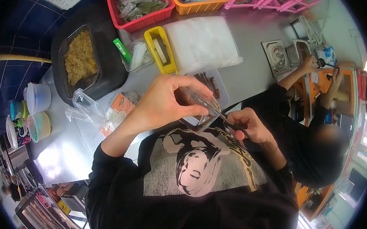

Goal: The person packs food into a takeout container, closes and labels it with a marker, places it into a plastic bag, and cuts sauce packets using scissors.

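My left hand (166,101) is closed, with thumb and fingers pinching a small clear plastic bag (200,100). Part of the bag is hidden behind the fingers. In my right hand (253,127) is a pair of scissors (240,130) with dark handles. Their metal blades point up and left and meet the bag near my left fingertips. Just behind the bag stands a clear plastic tub (223,85) with brown sticks (209,81) in it, which look like cinnamon bark. A clear bag with orange labels (122,103) lies left of my left forearm.
Behind lie a stack of clear plastic bags (202,40), a yellow bin (170,65), a red basket (144,22) and an orange basket (200,7). A black cooker (113,72) stands back left, lidded tubs (38,97) at left. Another person's hands (310,64) work at right.
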`<state>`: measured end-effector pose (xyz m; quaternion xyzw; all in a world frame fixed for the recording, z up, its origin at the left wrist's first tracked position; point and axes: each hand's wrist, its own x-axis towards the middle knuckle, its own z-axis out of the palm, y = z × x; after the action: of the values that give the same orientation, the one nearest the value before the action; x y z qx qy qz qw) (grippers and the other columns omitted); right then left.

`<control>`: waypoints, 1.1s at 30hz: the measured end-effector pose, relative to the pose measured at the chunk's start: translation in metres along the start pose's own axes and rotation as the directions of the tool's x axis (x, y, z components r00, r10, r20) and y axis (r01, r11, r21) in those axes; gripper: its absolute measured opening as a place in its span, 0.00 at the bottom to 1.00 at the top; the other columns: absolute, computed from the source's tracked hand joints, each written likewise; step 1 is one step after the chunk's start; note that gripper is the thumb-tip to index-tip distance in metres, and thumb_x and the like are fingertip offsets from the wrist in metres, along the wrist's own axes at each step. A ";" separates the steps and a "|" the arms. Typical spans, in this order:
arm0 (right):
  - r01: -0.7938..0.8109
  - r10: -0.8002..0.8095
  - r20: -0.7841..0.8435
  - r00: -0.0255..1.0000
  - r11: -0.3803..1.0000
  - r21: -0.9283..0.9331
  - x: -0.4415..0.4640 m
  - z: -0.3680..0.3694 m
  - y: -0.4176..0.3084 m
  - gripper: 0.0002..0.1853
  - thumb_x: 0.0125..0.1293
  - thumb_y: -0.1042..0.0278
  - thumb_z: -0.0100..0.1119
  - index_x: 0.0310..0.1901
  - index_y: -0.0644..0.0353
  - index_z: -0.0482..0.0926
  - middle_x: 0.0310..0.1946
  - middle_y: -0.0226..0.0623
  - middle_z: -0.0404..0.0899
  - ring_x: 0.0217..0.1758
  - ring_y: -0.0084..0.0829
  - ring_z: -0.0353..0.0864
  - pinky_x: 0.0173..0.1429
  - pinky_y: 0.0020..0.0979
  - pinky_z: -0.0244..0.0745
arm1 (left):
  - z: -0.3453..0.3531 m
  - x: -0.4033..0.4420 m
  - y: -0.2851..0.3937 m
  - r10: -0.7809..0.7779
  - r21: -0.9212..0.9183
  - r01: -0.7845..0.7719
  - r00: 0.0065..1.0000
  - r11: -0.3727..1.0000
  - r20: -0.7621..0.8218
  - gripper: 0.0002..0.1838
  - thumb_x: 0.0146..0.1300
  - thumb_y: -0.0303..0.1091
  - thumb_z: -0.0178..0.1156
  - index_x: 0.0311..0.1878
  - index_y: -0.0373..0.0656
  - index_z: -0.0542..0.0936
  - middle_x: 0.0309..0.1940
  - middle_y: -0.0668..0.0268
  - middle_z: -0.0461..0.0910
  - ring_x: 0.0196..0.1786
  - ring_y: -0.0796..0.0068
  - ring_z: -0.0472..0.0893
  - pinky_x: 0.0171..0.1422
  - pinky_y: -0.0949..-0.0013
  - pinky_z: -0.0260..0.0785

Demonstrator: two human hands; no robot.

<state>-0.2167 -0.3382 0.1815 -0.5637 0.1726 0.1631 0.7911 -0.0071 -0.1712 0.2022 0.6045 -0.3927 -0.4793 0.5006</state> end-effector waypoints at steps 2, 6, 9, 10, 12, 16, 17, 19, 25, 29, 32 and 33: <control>0.041 -0.043 0.049 0.998 0.998 0.038 0.002 -0.001 0.004 0.29 0.47 0.42 0.73 0.25 0.62 0.70 0.20 0.18 0.64 0.24 0.11 0.59 0.26 0.19 0.50 | 0.001 0.000 0.001 0.028 0.001 -0.028 1.000 1.000 0.003 0.15 0.48 0.19 0.71 0.41 0.38 0.82 0.40 0.65 0.83 0.43 0.81 0.80 0.47 0.78 0.71; 0.000 -0.001 0.047 0.999 0.999 0.032 0.003 0.003 -0.001 0.27 0.49 0.45 0.72 0.25 0.62 0.71 0.20 0.18 0.64 0.24 0.12 0.59 0.25 0.20 0.50 | 0.001 0.001 0.005 -0.045 0.002 0.045 0.999 0.999 0.020 0.15 0.48 0.19 0.71 0.42 0.38 0.82 0.41 0.65 0.83 0.43 0.80 0.80 0.47 0.78 0.71; 0.019 -0.019 -0.001 1.000 0.998 0.053 0.004 0.005 0.000 0.25 0.51 0.48 0.73 0.25 0.62 0.71 0.20 0.18 0.64 0.24 0.12 0.59 0.25 0.20 0.50 | 0.000 0.002 0.002 0.001 0.029 -0.002 0.999 1.000 0.035 0.16 0.48 0.20 0.71 0.42 0.38 0.82 0.41 0.64 0.83 0.43 0.80 0.81 0.46 0.78 0.72; 0.007 -0.007 0.010 1.000 0.998 0.058 0.004 0.006 -0.002 0.25 0.50 0.49 0.73 0.25 0.62 0.71 0.20 0.18 0.64 0.24 0.12 0.59 0.25 0.20 0.50 | 0.000 0.002 0.001 -0.004 0.006 0.004 0.999 1.000 0.042 0.16 0.48 0.20 0.71 0.42 0.38 0.82 0.41 0.64 0.83 0.42 0.80 0.81 0.46 0.78 0.73; -0.006 0.004 0.022 1.000 0.998 0.064 0.004 0.006 -0.003 0.25 0.50 0.49 0.73 0.25 0.62 0.71 0.21 0.18 0.64 0.24 0.12 0.59 0.26 0.20 0.51 | 0.004 0.003 0.002 -0.026 -0.023 0.028 0.998 0.999 0.052 0.16 0.48 0.20 0.71 0.42 0.38 0.82 0.41 0.64 0.83 0.42 0.81 0.81 0.45 0.78 0.73; 0.038 -0.039 0.021 0.999 0.998 0.058 0.007 0.003 0.005 0.24 0.51 0.52 0.74 0.25 0.62 0.70 0.21 0.18 0.64 0.24 0.12 0.60 0.25 0.20 0.51 | 0.004 0.004 -0.001 -0.015 -0.061 0.019 0.997 0.998 0.072 0.16 0.48 0.21 0.71 0.43 0.37 0.82 0.41 0.65 0.82 0.41 0.81 0.81 0.44 0.79 0.74; 0.058 -0.059 0.018 0.998 0.997 0.058 0.008 0.002 0.008 0.23 0.51 0.52 0.73 0.25 0.62 0.70 0.21 0.18 0.64 0.24 0.12 0.61 0.25 0.19 0.52 | 0.004 0.005 -0.002 -0.016 -0.061 0.020 0.997 0.998 0.072 0.16 0.48 0.21 0.71 0.43 0.37 0.82 0.41 0.65 0.82 0.41 0.81 0.81 0.44 0.79 0.74; 0.058 -0.060 0.031 0.998 0.995 0.076 0.010 0.004 0.011 0.23 0.52 0.52 0.73 0.25 0.62 0.70 0.21 0.18 0.64 0.25 0.12 0.61 0.25 0.19 0.52 | 0.005 0.006 -0.002 0.008 -0.040 -0.004 0.995 0.999 0.097 0.16 0.49 0.21 0.71 0.43 0.37 0.81 0.41 0.65 0.82 0.41 0.81 0.81 0.43 0.79 0.74; 0.051 -0.055 0.027 0.998 0.991 0.124 0.014 0.002 0.019 0.23 0.51 0.51 0.74 0.27 0.63 0.72 0.22 0.19 0.67 0.25 0.11 0.63 0.25 0.19 0.54 | 0.007 0.007 -0.005 -0.032 -0.114 0.044 0.994 0.992 0.103 0.16 0.48 0.22 0.72 0.42 0.38 0.82 0.40 0.67 0.82 0.40 0.82 0.81 0.43 0.79 0.74; 0.074 -0.080 0.040 0.996 0.988 0.137 0.017 0.007 0.014 0.24 0.51 0.51 0.73 0.33 0.66 0.76 0.23 0.20 0.71 0.25 0.12 0.65 0.26 0.19 0.57 | 0.008 0.007 -0.002 -0.031 -0.041 0.038 0.987 0.998 0.155 0.18 0.48 0.22 0.72 0.44 0.39 0.81 0.39 0.67 0.82 0.39 0.82 0.81 0.43 0.79 0.74; 0.010 -0.017 0.041 0.999 0.985 0.171 0.015 0.006 0.016 0.27 0.51 0.49 0.73 0.37 0.68 0.78 0.26 0.21 0.73 0.27 0.12 0.67 0.29 0.18 0.59 | 0.007 0.007 -0.005 0.004 -0.112 0.013 0.988 0.994 0.152 0.19 0.49 0.22 0.71 0.46 0.38 0.79 0.41 0.66 0.81 0.42 0.81 0.80 0.43 0.78 0.74; 0.010 -0.017 0.040 0.999 0.985 0.172 0.015 0.007 0.016 0.27 0.51 0.49 0.73 0.37 0.68 0.78 0.26 0.21 0.73 0.27 0.12 0.67 0.29 0.18 0.59 | 0.006 0.007 -0.007 -0.003 -0.179 0.030 0.989 0.983 0.150 0.18 0.51 0.22 0.69 0.46 0.38 0.79 0.42 0.66 0.81 0.44 0.81 0.79 0.46 0.77 0.73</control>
<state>-0.2100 -0.3256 0.1639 -0.4912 0.1656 0.1538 0.8412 -0.0113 -0.1774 0.1935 0.5222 -0.3790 -0.5609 0.5186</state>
